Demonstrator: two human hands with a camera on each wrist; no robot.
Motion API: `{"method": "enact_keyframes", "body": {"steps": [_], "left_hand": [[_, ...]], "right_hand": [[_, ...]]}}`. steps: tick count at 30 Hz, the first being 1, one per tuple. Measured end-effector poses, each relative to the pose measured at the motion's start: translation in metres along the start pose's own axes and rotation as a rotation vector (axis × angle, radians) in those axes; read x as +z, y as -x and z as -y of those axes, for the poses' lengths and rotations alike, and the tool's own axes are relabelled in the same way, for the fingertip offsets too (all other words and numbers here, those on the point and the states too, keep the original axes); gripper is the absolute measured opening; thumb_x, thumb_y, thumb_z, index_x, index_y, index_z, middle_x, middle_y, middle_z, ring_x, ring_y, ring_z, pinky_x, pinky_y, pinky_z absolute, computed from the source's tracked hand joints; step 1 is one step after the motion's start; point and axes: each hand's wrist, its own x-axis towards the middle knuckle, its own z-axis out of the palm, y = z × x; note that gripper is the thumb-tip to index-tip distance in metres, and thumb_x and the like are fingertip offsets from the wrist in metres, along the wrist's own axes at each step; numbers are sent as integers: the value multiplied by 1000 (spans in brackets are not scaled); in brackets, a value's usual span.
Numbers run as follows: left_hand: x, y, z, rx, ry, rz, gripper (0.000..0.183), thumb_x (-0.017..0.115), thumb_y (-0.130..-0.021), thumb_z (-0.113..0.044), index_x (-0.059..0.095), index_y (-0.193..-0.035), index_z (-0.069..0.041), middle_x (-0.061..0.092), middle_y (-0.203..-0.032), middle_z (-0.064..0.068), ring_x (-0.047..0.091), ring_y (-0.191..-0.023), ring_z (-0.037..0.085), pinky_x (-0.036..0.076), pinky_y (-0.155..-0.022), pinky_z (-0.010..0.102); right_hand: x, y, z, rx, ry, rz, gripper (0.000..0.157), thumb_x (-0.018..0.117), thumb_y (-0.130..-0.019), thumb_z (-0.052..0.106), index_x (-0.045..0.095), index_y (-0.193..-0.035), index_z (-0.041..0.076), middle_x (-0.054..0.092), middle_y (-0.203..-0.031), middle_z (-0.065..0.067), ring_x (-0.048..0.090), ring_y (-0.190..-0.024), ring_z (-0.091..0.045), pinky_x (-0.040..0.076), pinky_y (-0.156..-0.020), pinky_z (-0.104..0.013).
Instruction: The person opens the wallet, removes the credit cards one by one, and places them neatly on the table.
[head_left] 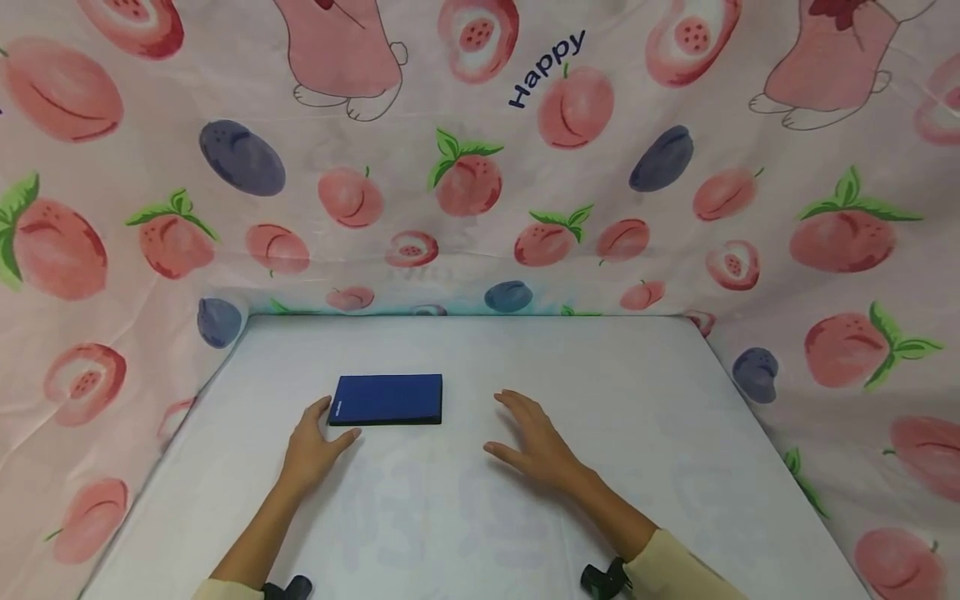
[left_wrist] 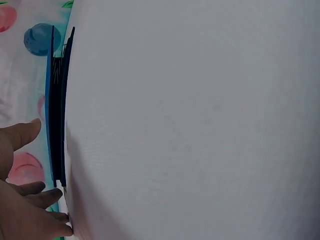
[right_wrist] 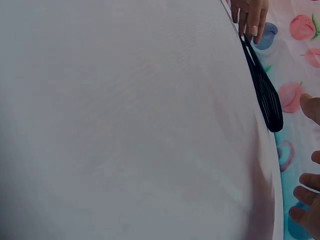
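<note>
Beige sleeves (head_left: 678, 568) nearest; left hand (head_left: 311, 450) released, thumb and fingers spread at blue folder-like case (head_left: 386, 399)'s left end, contact unclear; right hand (head_left: 543, 446) empty, apart from case, over white tabletop (head_left: 585, 358).

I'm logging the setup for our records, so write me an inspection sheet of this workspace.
Surface: white table, faint marks showing.
Job's things: one blue folder, lying flat; dark layered edges show in the wrist views.
Clutter: nothing seen.
Hands: left hand at the folder's left end, thumb and fingers spread, contact unclear; right hand apart from the folder, fingers extended, holding nothing.
Cables: nothing seen.
Surroundings: fruit-print cloth behind and at both sides; a black device at each wrist.
</note>
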Motion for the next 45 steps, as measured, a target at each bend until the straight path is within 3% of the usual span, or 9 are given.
{"method": "enact_keyframes", "body": {"steps": [11, 21, 29, 33, 38, 45], "left_hand": [[3, -9, 7, 0, 37, 26, 94, 78, -95, -23, 20, -165, 1, 15, -170, 30, -1, -158, 48, 3, -125, 65], [1, -17, 16, 67, 44, 24, 98, 82, -92, -27, 22, -165, -3, 14, -171, 28, -5, -158, 47, 2, -124, 68], [6, -22, 22, 108, 5, -2, 94, 80, -93, -24, 24, -164, 0, 14, -169, 32, -2, -157, 51, 0, -126, 63], [10, -22, 21, 152, -43, -34, 89, 79, -95, -23, 28, -162, 4, 21, -166, 34, 4, -157, 50, -2, -128, 56], [14, -23, 23, 190, -65, -98, 83, 79, -96, -22, 34, -159, 5, 28, -163, 36, 12, -156, 52, 2, -129, 57], [20, -23, 24, 167, -92, -180, 74, 78, -96, -17, 41, -157, 2, 32, -162, 34, 19, -154, 51, 8, -128, 59]], "right_hand": [[12, -23, -1, -42, 54, 1, 81, 74, -97, 46, 40, -161, 10, 37, -166, -13, 32, -153, -34, 32, -122, -58], [19, -38, 2, -63, 92, 5, 81, 75, -96, 47, 41, -160, 11, 39, -164, -12, 34, -152, -33, 32, -122, -57], [28, -46, 7, -58, 28, 29, 80, 74, -97, 46, 41, -160, 8, 39, -165, -12, 33, -152, -33, 32, -122, -58], [32, -51, 10, -58, 45, 41, 81, 73, -97, 49, 40, -160, 10, 38, -165, -11, 33, -153, -30, 31, -124, -55], [37, -57, 14, -81, 43, 24, 80, 74, -97, 46, 41, -160, 9, 38, -165, -12, 32, -153, -32, 31, -123, -55], [45, -68, 22, -90, 13, 15, 81, 76, -96, 45, 41, -160, 8, 34, -167, -13, 30, -154, -33, 33, -122, -57]]}}
